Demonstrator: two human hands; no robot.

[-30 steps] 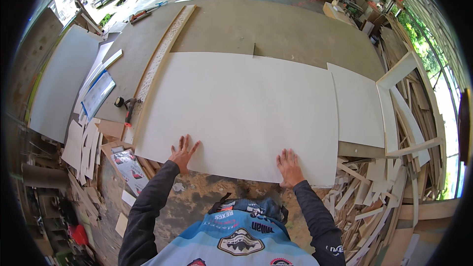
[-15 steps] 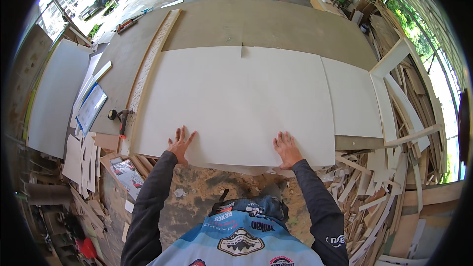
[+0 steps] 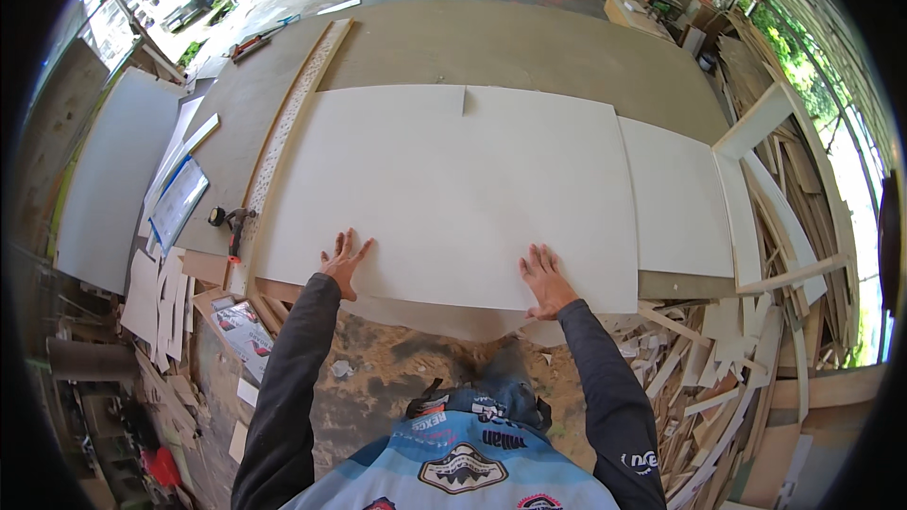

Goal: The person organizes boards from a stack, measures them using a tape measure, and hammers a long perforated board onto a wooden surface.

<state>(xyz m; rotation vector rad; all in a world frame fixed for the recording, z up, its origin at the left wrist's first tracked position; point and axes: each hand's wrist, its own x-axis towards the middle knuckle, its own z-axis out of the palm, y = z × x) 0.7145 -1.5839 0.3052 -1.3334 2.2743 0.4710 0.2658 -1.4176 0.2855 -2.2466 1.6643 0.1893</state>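
A large white panel (image 3: pixel 453 189) lies flat on a broad brown work table (image 3: pixel 453 42). A narrow notch shows at the middle of its far edge. My left hand (image 3: pixel 346 265) rests on the panel near its front edge, fingers spread. Farther right, my right hand (image 3: pixel 545 281) lies on the same edge with its fingers stretched out and the thumb apart. Neither hand holds anything. Against the panel's left side runs a long wooden strip frame (image 3: pixel 291 109). A second white panel (image 3: pixel 675 198) lies beside it on the right.
A hammer (image 3: pixel 233 229) and a tape measure (image 3: pixel 216 216) sit left of the panel, near a blue-edged clipboard (image 3: pixel 178 200). On the right stands a white-faced wooden frame (image 3: pixel 737 212) before heaped wood offcuts (image 3: pixel 699 359). Hand tools (image 3: pixel 255 41) lie at the far left.
Both hands have moved slightly away from me with the large white panel. More of the brown surface shows beneath its front edge. Both hands remain flat on it.
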